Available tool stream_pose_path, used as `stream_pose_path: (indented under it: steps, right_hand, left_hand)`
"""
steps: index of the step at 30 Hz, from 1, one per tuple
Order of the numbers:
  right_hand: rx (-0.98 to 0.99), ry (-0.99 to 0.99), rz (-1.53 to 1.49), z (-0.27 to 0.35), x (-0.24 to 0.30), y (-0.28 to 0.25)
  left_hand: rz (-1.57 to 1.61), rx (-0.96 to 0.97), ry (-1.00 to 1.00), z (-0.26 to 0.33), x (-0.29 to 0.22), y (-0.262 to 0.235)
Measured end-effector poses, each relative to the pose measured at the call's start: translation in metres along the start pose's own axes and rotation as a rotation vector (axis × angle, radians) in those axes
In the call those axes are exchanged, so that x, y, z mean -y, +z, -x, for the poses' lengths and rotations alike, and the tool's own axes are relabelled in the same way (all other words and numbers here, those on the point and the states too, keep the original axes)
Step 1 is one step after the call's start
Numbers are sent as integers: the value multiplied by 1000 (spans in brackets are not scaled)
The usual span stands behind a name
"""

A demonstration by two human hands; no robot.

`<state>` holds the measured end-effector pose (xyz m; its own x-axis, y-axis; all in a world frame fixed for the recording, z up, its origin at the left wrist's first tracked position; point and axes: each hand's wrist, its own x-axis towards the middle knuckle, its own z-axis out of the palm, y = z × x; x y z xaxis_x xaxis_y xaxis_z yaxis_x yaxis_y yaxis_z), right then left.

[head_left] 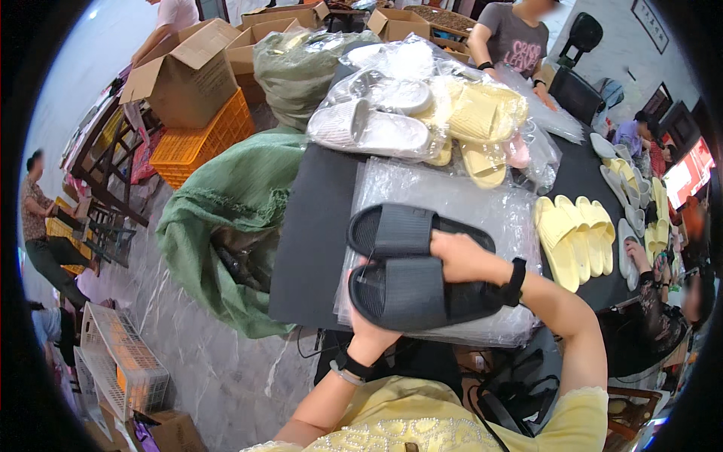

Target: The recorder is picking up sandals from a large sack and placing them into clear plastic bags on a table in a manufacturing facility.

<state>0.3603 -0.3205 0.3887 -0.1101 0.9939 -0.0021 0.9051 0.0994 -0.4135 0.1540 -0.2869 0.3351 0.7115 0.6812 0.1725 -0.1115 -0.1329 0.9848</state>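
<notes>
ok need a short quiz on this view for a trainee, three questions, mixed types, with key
1. What do the left hand and right hand hold?
2. True or false: the nearer green sack lies to the right of the dark table.
3. Fill in: the four slippers lined up just right of the clear bags are ____.

Key:
1. a pair of dark slippers
2. false
3. yellow

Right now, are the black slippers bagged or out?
Out: the left hand and right hand hold the black slippers, no film over them; flat clear bags lie beneath.
</notes>
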Motion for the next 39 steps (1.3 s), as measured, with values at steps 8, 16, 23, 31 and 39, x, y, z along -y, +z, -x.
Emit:
stream_pose_path:
  steps: [8,16,23,31,39]
  right_hand:
    - [-267,434,178,-25,-65,-11]
    - [-101,518,227,35,9,-14]
    - [-316,839,217,126,-50,-9]
    - [-409,1028,317,189,-118,-31]
    - [-569,1205,-285,202,-169,-84]
  left_hand:
    - [-1112,-44,98,-1,-3,2]
    - [-1151,24,-54,-7,-7,2]
    - [-1284,7,17,-4,-1,4]
    - [-1332,37,35,1,-3,6]
    - [-1342,11,33,-2,0,1]
